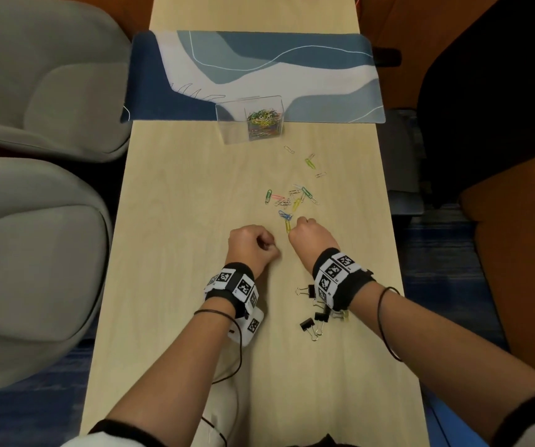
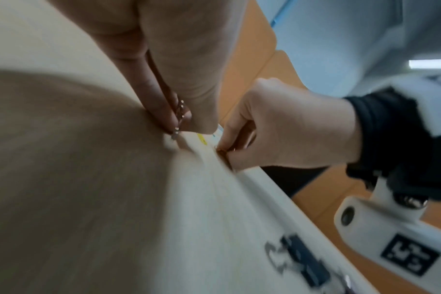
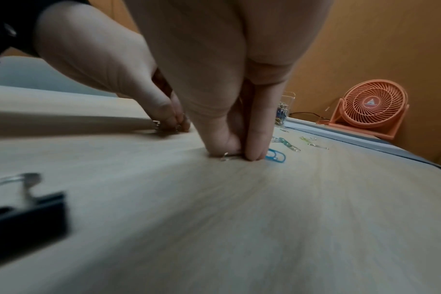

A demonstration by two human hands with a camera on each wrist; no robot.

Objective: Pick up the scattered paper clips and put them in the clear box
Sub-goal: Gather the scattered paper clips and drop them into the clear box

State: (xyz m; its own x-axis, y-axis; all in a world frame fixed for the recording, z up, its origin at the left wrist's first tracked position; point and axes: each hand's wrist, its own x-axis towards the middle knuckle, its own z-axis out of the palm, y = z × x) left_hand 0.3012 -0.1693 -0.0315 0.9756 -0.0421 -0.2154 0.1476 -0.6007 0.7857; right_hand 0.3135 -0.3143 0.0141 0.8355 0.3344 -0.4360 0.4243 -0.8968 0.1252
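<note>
Here I am pinching a silver paper clip (image 3: pixel 227 157) flat against the pale wooden surface (image 1: pixel 195 188) with my right hand (image 1: pixel 308 235), fingers (image 3: pixel 254 143) together on it. My left hand (image 1: pixel 251 243) is curled, fingers clamped on a few silver clips (image 2: pixel 179 119). More scattered paper clips (image 1: pixel 292 201) are lying just ahead; the clear box (image 1: pixel 250 119), already partly filled, is standing beyond them. I judge sliding a fingertip under the wire will help lift it cleanly.
</note>
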